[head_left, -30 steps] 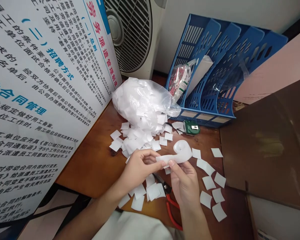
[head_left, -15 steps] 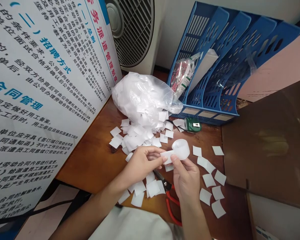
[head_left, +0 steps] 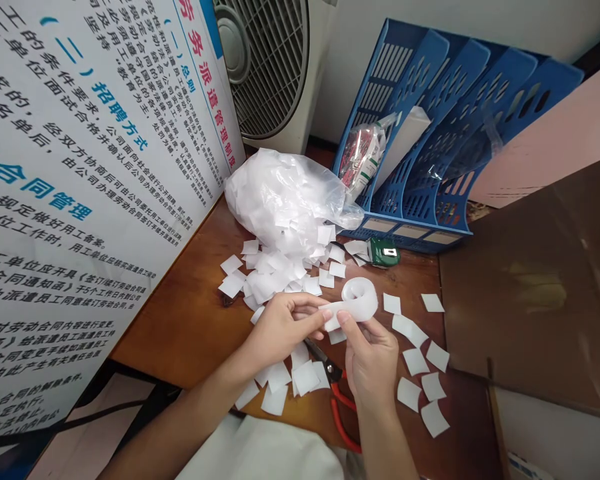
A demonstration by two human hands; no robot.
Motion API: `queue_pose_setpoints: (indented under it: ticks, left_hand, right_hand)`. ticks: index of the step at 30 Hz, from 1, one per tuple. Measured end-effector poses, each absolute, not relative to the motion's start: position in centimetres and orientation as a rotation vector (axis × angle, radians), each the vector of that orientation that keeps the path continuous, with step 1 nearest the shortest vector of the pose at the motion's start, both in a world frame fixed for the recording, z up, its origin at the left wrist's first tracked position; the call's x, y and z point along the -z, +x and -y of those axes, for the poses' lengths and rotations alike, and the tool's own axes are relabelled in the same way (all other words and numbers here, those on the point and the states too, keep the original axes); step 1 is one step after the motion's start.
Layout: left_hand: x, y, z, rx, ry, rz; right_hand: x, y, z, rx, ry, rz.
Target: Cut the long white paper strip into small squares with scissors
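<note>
Both my hands hold a white strip of soft material (head_left: 356, 301) that curls into a small roll at its far end. My left hand (head_left: 285, 325) pinches the strip's near end between thumb and fingers. My right hand (head_left: 370, 357) grips the strip just beside it, thumb on top. The strip hangs a little above the brown wooden table (head_left: 190, 320). Red-handled scissors (head_left: 336, 397) lie on the table under my hands. Several cut white squares (head_left: 420, 393) are scattered around.
A clear plastic bag (head_left: 285, 200) full of white squares spills a heap onto the table. Behind it stand a blue file rack (head_left: 430, 133), a green tape measure (head_left: 383, 253) and a white fan (head_left: 270, 67). A printed board (head_left: 80, 167) leans at the left.
The free length of strip between my hands and the roll has shortened; the roll now sits closer to my fingers. My hands stayed in nearly the same place.
</note>
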State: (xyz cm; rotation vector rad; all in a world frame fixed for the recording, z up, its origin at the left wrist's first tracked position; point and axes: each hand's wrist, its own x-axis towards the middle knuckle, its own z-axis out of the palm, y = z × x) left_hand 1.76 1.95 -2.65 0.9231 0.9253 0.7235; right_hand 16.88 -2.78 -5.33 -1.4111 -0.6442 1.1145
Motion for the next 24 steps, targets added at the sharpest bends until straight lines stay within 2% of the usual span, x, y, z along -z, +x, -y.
queue_pose_setpoints:
  ticks: [7, 12, 20, 24]
  left_hand:
    - [2.8, 1.2, -2.4, -0.741, 0.977, -0.976]
    - [3.2, 1.3, -2.1, -0.659, 0.997, -0.897]
    - [2.7, 1.2, -2.0, -0.775, 1.045, -0.869]
    - [2.2, 1.4, -2.0, -0.784, 1.065, -0.891]
  right_hand:
    - [2.8, 19.5, 4.9, -1.187, -1.625, 0.865]
    - [4.1, 18.2, 4.4, -1.316, -1.434, 0.626]
    - [3.9, 16.7, 3.7, -1.458, -1.268, 0.508]
    - [3.6, 17.0, 4.1, -1.360, -1.250, 0.569]
